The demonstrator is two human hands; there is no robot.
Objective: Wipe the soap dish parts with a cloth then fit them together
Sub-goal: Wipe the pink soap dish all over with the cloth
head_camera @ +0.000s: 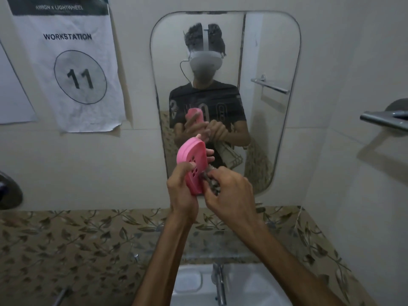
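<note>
Left hand (181, 191) grips the pink dish (191, 164), held upright before the mirror (265, 62); right hand (229, 193), just right of it, clutches the cloth (213, 184) against its edge.

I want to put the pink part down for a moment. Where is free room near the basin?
The patterned counter left of the arms looks bare, and so does its strip on the right. The basin has a free patch left of the tap. It is crowded by the mirror, where both hands work.
</note>
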